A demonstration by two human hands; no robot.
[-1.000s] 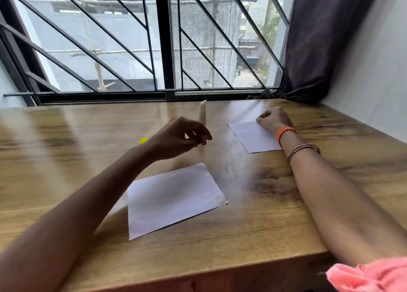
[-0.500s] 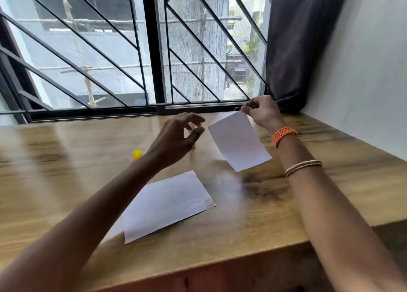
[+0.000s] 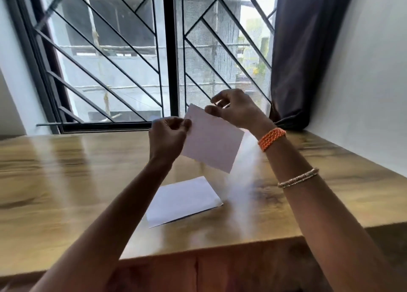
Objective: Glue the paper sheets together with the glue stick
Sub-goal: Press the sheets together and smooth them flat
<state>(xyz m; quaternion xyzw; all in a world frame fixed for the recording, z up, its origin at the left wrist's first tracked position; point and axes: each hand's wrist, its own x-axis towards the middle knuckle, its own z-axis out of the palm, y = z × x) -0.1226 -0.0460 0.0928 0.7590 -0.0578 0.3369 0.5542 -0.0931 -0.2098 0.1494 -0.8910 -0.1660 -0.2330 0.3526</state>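
Observation:
A small white paper sheet hangs tilted in the air above the wooden table. My left hand pinches its left edge, and my right hand pinches its top right edge. A second, larger white paper sheet lies flat on the table below, between my forearms. The glue stick is not visible; my left arm may hide it.
A barred window runs along the table's far edge. A dark curtain hangs at the right corner by a white wall. The table's front edge is close to me.
My right hand lifted the small sheet off the table and raised it. My left hand moved right and took hold of its left edge. The camera tilted upward.

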